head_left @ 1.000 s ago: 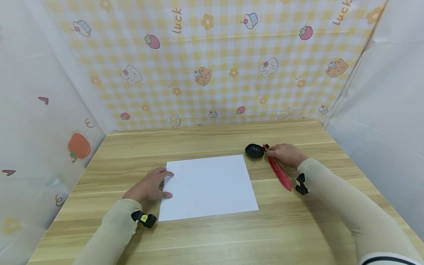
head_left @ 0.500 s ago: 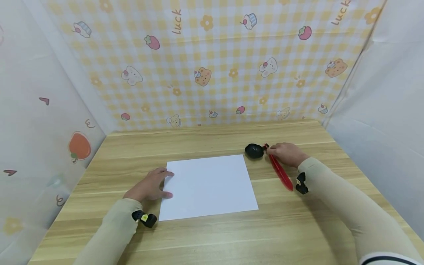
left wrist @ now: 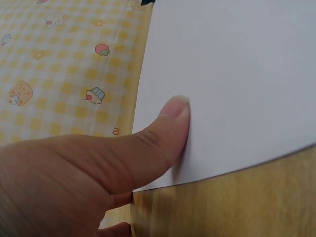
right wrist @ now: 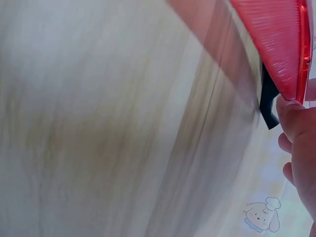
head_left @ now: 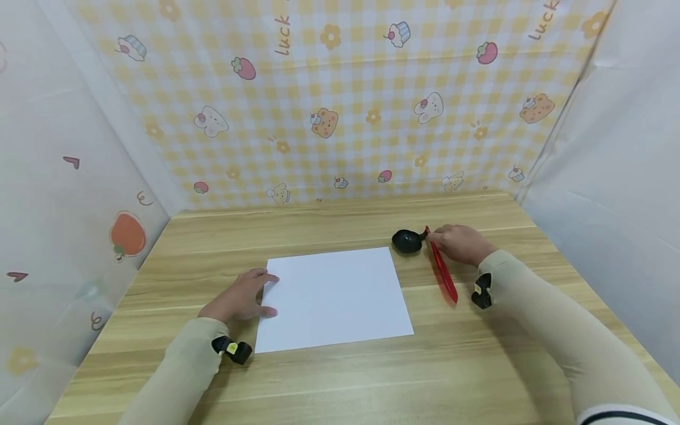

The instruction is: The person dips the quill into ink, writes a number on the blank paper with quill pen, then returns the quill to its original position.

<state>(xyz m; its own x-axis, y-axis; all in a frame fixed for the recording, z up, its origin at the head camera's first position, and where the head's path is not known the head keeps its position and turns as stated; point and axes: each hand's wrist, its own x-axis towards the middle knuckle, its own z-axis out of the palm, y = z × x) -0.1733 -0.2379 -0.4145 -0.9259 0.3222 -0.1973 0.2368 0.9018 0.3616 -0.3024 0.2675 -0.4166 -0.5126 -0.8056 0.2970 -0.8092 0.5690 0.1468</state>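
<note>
A white sheet of paper (head_left: 334, 301) lies on the wooden table. My left hand (head_left: 241, 297) rests at its left edge, thumb and fingertips spread on the sheet. In the left wrist view the thumb (left wrist: 170, 123) lies flat on the paper near its corner. My right hand (head_left: 461, 243) pinches one end of a flat, see-through red plastic piece (head_left: 443, 271) between thumb and fingers. The right wrist view shows its broad face (right wrist: 281, 42) and a thicker straight edge. Just left of that hand sits a glossy black rounded thing (head_left: 407, 241) with a short stem.
The wooden table (head_left: 350, 383) runs back to a yellow checked cloth (head_left: 350, 118) hanging behind it. White cloth walls close off both sides, the left one (head_left: 69, 236) printed with small drawings.
The red plastic piece has turned in my right hand: its near end swings left and it looks narrower. The right hand has risen slightly. My left hand and the paper stay put.
</note>
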